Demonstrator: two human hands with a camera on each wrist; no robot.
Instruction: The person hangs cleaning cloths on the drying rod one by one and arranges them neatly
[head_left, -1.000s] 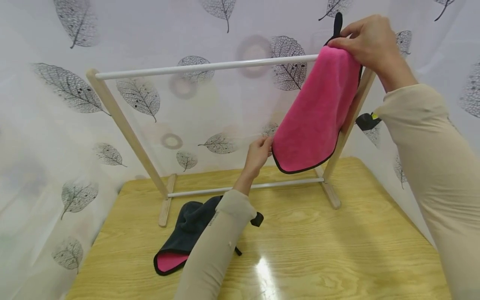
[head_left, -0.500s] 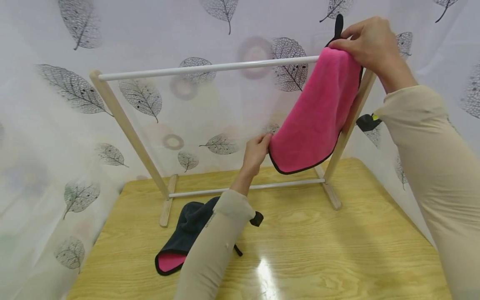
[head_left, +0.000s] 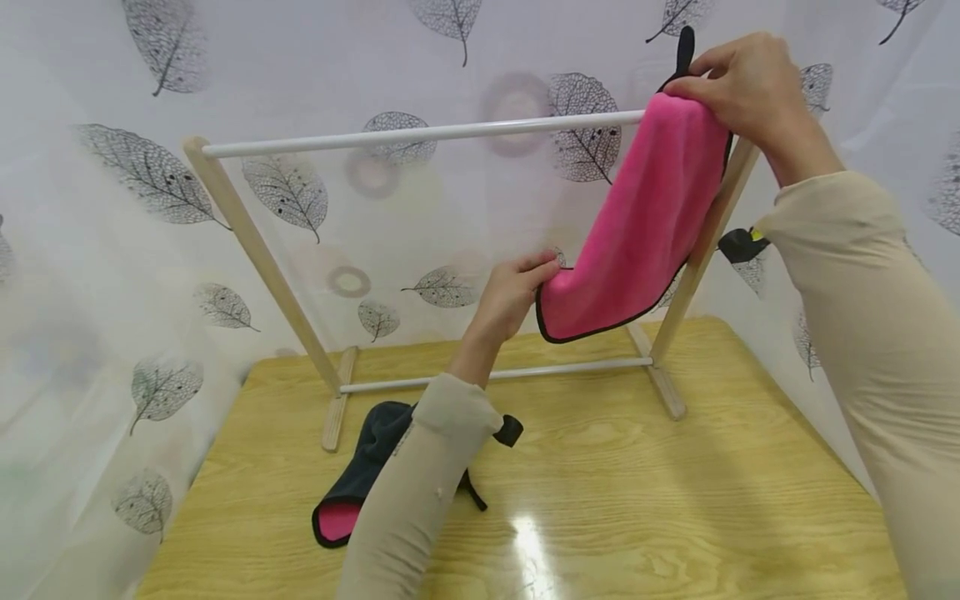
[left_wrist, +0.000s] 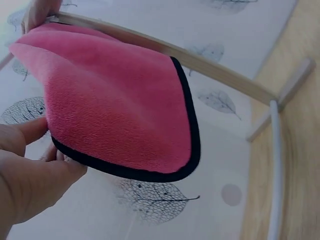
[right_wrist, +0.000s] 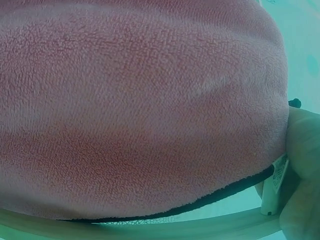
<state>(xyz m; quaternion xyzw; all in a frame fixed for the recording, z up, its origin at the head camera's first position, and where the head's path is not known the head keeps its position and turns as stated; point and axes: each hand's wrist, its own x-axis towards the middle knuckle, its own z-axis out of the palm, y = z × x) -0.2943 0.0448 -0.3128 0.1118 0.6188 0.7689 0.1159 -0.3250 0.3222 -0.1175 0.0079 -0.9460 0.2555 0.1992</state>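
A pink plush towel [head_left: 637, 225] with black edging hangs at the right end of the rack's white top bar [head_left: 420, 133]. My right hand [head_left: 750, 87] pinches it at the top, beside a black hanging loop [head_left: 685, 50] that sticks up. Lower down, my left hand [head_left: 513, 292] pinches the towel's left edge between thumb and fingers and holds it out to the left. In the left wrist view, the black-edged corner spreads away from the left hand [left_wrist: 30, 175]. Plush fabric [right_wrist: 140, 110] fills most of the right wrist view, with the right hand [right_wrist: 302, 150] at its edge.
The rack has wooden side posts [head_left: 262, 267] and a lower white bar [head_left: 570, 367], and stands on a wood-grain table [head_left: 637, 500]. A dark grey towel [head_left: 378, 446] with a pink underside lies on the table, partly behind my left forearm. A leaf-print curtain [head_left: 450, 208] hangs behind.
My left hand has risen slightly and drawn the towel's lower left edge up and out, folding that side. The right hand stays at the top of the towel.
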